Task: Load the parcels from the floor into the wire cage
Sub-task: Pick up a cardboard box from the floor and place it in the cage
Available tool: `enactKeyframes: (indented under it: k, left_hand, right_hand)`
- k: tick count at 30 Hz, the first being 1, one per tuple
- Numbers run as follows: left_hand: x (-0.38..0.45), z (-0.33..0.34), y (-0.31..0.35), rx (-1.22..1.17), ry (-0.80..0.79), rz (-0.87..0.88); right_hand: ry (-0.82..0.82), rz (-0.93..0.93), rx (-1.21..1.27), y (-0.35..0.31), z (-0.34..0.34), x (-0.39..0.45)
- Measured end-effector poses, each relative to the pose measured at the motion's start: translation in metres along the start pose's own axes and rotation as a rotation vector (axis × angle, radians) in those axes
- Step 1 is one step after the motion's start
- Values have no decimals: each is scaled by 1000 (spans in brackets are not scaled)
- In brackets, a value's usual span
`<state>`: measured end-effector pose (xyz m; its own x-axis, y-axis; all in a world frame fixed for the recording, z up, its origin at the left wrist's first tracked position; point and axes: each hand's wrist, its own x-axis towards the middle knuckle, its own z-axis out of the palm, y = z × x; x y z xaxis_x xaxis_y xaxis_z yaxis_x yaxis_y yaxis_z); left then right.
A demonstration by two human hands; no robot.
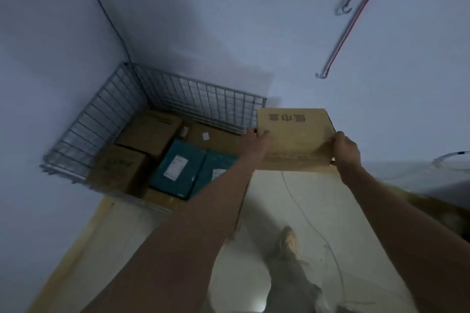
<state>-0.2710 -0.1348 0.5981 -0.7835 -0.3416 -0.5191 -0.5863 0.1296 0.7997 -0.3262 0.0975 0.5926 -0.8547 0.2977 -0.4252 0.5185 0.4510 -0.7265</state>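
I hold a brown cardboard box (296, 140) with dark printed characters on top, up in the air just right of the wire cage (198, 95). My left hand (254, 140) grips its left edge and my right hand (346, 148) grips its right edge. The cage stands in the room's corner. Inside it lie two brown boxes (150, 132) at the left and back, a teal parcel (178, 168) with a white label, and a second teal parcel (218, 168) partly hidden by my left forearm.
Pale walls meet behind the cage. A thin cable (312, 223) runs across the light floor below the box. My foot (288, 241) shows at the bottom centre. Pipes (348, 28) run down the right wall. A pale ledge (417, 173) sits at the right.
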Motion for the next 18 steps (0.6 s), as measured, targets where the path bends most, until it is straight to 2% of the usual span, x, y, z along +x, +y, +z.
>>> enactKeyframes:
  k: [4,8,12,18]
  left_hand:
    - [-38,-94,-22,71,16,44]
    - [-26,-153,-16,209,87,65]
    - [3,-195,-6,361,56,133]
    - [81,-252,-57,452,55,48]
  right_hand:
    - [-99,-63,35,-22,50,-76]
    - [-196,-134,-8,-53,89,-114]
    - [-229,-76,5,-67,127,-102]
    - [-312,-106,-59,-73,226,-59]
